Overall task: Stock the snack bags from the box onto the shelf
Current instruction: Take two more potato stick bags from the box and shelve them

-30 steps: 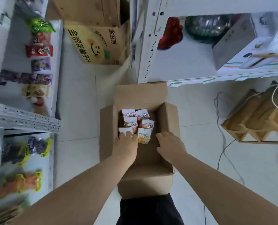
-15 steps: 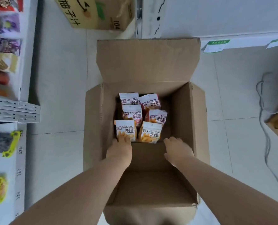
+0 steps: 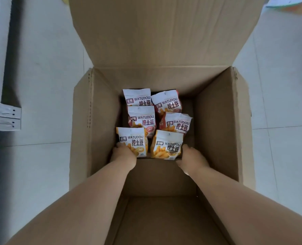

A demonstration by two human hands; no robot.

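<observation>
Head view: 6 Watudou snack bags (image 3: pixel 141 119) lie in 2 columns on the bottom of the open cardboard box (image 3: pixel 217 121). The left hand (image 3: pixel 124 154) covers the lower left corner of the near-left bag (image 3: pixel 134 139), and the right hand (image 3: pixel 193 159) touches the right edge of the near-right bag (image 3: pixel 168 147). Whether either hand pinches its bag, I cannot tell.

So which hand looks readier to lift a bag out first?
Left, probably. The left hand rests on the near-left bag; the right hand only touches the edge of the near-right bag.
</observation>
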